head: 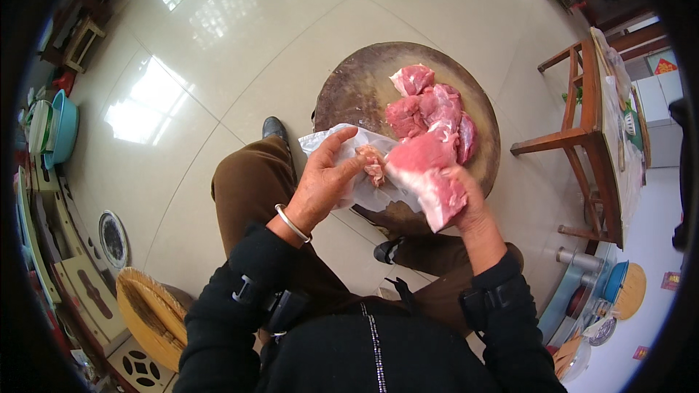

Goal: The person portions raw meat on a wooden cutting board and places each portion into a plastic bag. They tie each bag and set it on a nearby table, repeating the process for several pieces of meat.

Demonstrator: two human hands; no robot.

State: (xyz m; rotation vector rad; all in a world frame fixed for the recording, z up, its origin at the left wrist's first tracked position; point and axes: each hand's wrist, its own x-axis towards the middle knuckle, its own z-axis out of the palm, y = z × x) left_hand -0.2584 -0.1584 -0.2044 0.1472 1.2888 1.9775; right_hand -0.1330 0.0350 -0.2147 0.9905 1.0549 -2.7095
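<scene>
A round chopping block [360,76] stands before me, its surface darkly stained. Several chunks of raw red meat [426,106] lie on its right half. My right hand [474,202] grips a large piece of raw meat [426,158] with a pale, fatty end, near the block's front edge. A translucent white plastic bag [371,196] lies partly over the block at the front left. My left hand [327,174] holds the bag, its thumb by a small pinkish scrap of meat [373,164] that rests on the plastic. My right fingers are partly hidden behind the meat.
At the right stands a wooden table [598,142] with things on top. A round wooden item [150,316] is at the lower left, near a round metal-rimmed disc [114,239] on the tiled floor. Blue basins [63,130] are at the far left. My knees flank the block.
</scene>
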